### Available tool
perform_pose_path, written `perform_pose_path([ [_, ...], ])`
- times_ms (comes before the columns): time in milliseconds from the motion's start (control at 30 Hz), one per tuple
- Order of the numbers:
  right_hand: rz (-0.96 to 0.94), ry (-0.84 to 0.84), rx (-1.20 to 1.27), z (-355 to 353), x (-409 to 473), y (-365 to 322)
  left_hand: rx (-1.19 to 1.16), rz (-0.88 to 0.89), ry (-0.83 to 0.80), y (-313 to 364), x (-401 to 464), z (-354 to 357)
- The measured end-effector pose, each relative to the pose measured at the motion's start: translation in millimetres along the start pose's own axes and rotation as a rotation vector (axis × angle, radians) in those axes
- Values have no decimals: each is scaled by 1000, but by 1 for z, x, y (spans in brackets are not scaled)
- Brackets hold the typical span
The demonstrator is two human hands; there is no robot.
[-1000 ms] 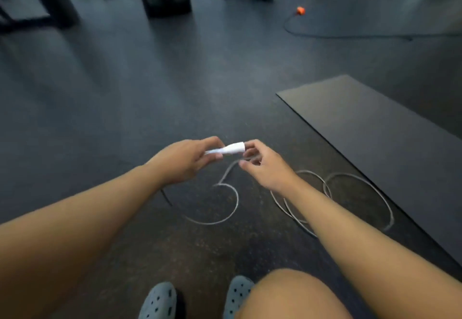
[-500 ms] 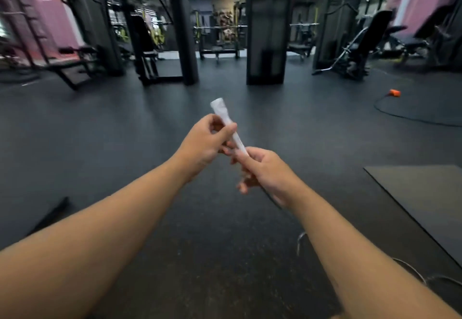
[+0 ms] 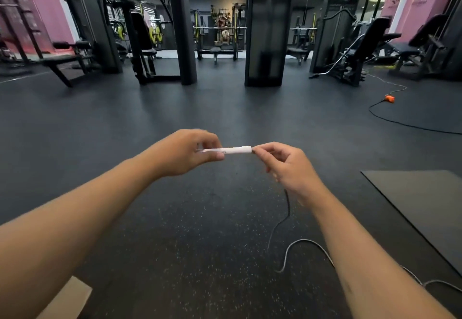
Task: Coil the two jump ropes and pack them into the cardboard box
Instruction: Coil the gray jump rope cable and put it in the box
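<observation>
My left hand (image 3: 186, 152) pinches a white jump rope handle (image 3: 233, 150), held level in front of me above the gym floor. My right hand (image 3: 285, 166) pinches the rope right at the handle's right end. The grey rope (image 3: 287, 251) hangs down from under my right hand and snakes over the floor toward the lower right. A corner of the cardboard box (image 3: 67, 301) shows at the bottom left, under my left forearm. No second jump rope is in view.
A dark exercise mat (image 3: 422, 208) lies on the floor at the right. A black cable with an orange plug (image 3: 389, 99) runs across the floor at the far right. Weight machines and benches (image 3: 270, 31) stand along the back.
The handle has swung from pointing up and away to lying level between my hands. My right hand has slid to the handle's right end. A box corner has come into view.
</observation>
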State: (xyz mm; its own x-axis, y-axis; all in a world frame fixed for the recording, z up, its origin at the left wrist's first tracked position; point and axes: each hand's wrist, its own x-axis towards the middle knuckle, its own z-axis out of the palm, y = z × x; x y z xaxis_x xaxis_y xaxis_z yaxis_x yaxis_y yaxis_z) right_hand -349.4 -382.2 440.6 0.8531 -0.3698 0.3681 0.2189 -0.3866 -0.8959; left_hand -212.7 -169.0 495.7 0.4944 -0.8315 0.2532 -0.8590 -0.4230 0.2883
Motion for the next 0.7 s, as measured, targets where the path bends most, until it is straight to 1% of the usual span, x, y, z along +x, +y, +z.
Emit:
perform_pose_path([
  [67, -11, 25, 14, -1, 2, 0, 7, 55, 7, 0, 7, 2],
  [133, -54, 50, 28, 3, 4, -1, 107, 89, -32, 4, 13, 5],
  [167, -63, 68, 38, 4, 5, -2, 93, 76, -52, 7, 15, 5],
  [200, -56, 83, 50, 3, 6, -3, 28, 45, -70, 7, 17, 5],
  [267, -10, 99, 90, -3, 5, -4, -165, -15, -78, 8, 19, 3],
  [367, 60, 82, 161, -6, 2, -3, -381, -60, 19, 14, 19, 13],
  [467, 83, -6, 224, 1, -4, -3, -780, -121, 83, 20, 18, 28],
  [567, 104, -117, 214, 10, -12, -5, -1106, -155, 165, 24, 16, 37],
  [633, 95, -149, 201, 18, -17, -5, -1281, -177, 199, 29, 16, 41],
  [700, 76, -133, 207, 26, -19, -6, -1397, -189, 225, 35, 15, 46],
])
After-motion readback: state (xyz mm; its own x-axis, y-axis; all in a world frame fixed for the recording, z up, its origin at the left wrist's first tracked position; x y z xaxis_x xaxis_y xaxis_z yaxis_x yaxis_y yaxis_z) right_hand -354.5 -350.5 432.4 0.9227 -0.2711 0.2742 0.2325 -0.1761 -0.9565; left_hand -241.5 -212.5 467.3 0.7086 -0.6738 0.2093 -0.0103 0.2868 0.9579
